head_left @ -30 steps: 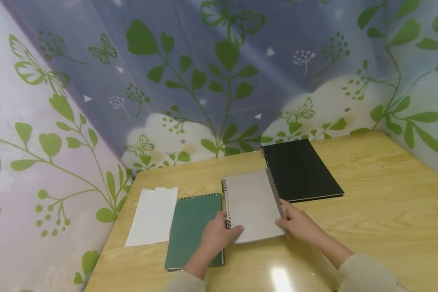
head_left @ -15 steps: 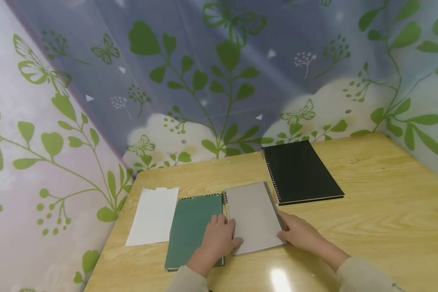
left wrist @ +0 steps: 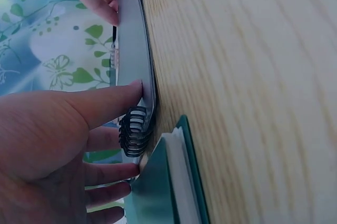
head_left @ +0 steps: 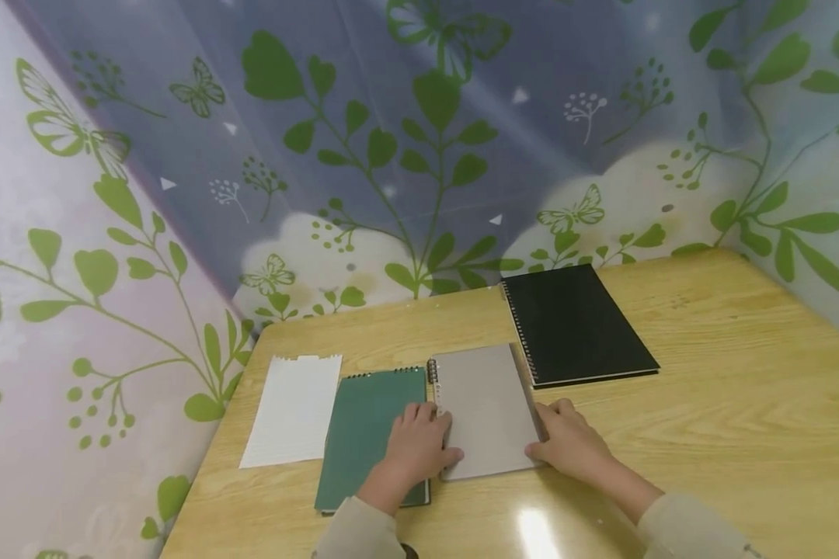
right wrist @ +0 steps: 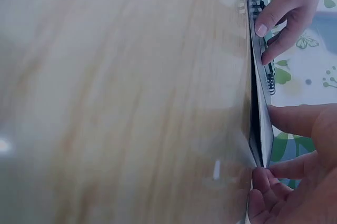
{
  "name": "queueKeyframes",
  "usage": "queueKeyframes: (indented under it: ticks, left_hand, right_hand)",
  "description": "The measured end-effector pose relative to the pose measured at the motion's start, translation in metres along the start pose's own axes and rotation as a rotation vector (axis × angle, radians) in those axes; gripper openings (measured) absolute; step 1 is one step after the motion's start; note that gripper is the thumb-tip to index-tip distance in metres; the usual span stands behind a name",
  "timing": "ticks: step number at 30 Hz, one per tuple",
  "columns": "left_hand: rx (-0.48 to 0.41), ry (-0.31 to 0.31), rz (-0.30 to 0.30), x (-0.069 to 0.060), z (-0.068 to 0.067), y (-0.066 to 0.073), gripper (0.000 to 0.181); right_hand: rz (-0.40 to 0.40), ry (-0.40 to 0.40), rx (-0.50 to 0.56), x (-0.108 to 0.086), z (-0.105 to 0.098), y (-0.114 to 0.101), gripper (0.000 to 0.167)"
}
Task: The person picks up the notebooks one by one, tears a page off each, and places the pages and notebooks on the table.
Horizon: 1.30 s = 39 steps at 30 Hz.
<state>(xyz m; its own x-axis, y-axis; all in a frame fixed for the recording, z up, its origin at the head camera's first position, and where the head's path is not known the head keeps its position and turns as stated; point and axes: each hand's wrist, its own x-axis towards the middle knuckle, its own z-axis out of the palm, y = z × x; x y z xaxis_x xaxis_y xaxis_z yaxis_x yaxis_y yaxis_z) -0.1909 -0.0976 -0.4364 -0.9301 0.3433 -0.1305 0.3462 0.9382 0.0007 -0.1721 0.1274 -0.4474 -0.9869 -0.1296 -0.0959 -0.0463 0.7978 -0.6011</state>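
Observation:
A spiral notebook with a grey cover (head_left: 485,411) lies on the wooden table, its ring binding on the left. My left hand (head_left: 418,442) holds its ringed edge; in the left wrist view the thumb (left wrist: 108,103) presses on the cover beside the rings (left wrist: 136,132). My right hand (head_left: 575,441) pinches the opposite edge, thumb (right wrist: 300,120) on top and fingertips at the side. In the right wrist view the pages and cover are slightly parted there. Left of it, partly under my left hand and forearm, lies a green spiral notepad (head_left: 370,427).
A torn-edged lined white sheet (head_left: 292,411) lies left of the green notepad, touching it. A larger black spiral notebook (head_left: 580,326) is at the back right, near the grey one's corner. A patterned curtain (head_left: 391,155) stands behind the table (head_left: 727,404).
The grey notebook was tilted up between both hands a second ago and has come down flat, nearer to me. Both hands have stayed at its sides; the left fingers shifted along the binding.

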Motion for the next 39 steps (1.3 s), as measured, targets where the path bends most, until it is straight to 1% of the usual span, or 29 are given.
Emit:
queueKeyframes:
  ticks: [3, 6, 8, 11, 12, 14, 18, 19, 20, 22, 26, 30, 33, 35, 39]
  left_hand:
    - [-0.009, 0.000, 0.002, 0.002, 0.001, 0.000, 0.058]
    - [-0.041, 0.002, -0.003, 0.003, 0.000, 0.000, 0.058]
    - [-0.072, 0.000, -0.005, 0.003, 0.000, 0.000, 0.058]
    - [-0.138, -0.007, -0.005, 0.003, -0.002, -0.001, 0.056]
    - [-0.155, -0.004, -0.003, 0.003, -0.003, -0.002, 0.056]
    - [-0.186, 0.004, 0.002, 0.004, -0.007, -0.002, 0.055]
    - [-0.199, 0.004, -0.001, 0.002, -0.011, -0.001, 0.055]
    - [-0.202, -0.001, -0.001, 0.001, -0.012, 0.000, 0.055]
    - [-0.202, -0.005, 0.000, 0.000, -0.012, 0.000, 0.055]
    - [-0.204, -0.010, 0.004, -0.001, -0.011, -0.001, 0.055]
    - [-0.222, 0.006, 0.011, -0.002, -0.008, -0.003, 0.054]
    - [-0.233, 0.025, 0.014, 0.000, -0.006, -0.004, 0.054]
    - [-0.259, 0.026, 0.024, 0.001, -0.009, -0.003, 0.055]
    - [-0.306, 0.002, 0.026, 0.002, -0.012, -0.002, 0.058]
    - [-0.480, -0.078, 0.028, 0.005, -0.026, 0.002, 0.067]
  right_hand:
    - [-0.005, 0.013, 0.020, -0.001, 0.000, 0.000, 0.068]
    - [-0.011, 0.019, 0.076, 0.000, 0.000, 0.000, 0.067]
    - [-0.003, 0.020, 0.126, 0.000, 0.000, 0.000, 0.065]
    - [0.012, 0.013, 0.231, 0.001, 0.000, -0.004, 0.063]
    - [0.024, 0.019, 0.249, 0.001, 0.000, -0.005, 0.063]
    - [0.035, 0.041, 0.225, 0.001, 0.000, -0.007, 0.064]
    - [0.058, 0.066, 0.079, 0.000, 0.001, -0.008, 0.068]
    - [0.061, 0.064, 0.060, 0.000, 0.002, -0.007, 0.069]
    - [0.062, 0.056, 0.063, -0.001, 0.003, -0.007, 0.069]
    - [0.066, 0.039, 0.107, -0.001, 0.004, -0.008, 0.069]
    - [0.050, 0.035, 0.187, -0.003, 0.006, -0.010, 0.070]
    - [0.021, 0.073, 0.269, -0.007, 0.003, -0.014, 0.067]
    - [-0.018, 0.105, 0.351, -0.011, -0.003, -0.019, 0.061]
    - [-0.058, 0.122, 0.409, -0.013, -0.006, -0.023, 0.055]
    - [-0.149, 0.164, 0.512, -0.017, -0.009, -0.035, 0.040]
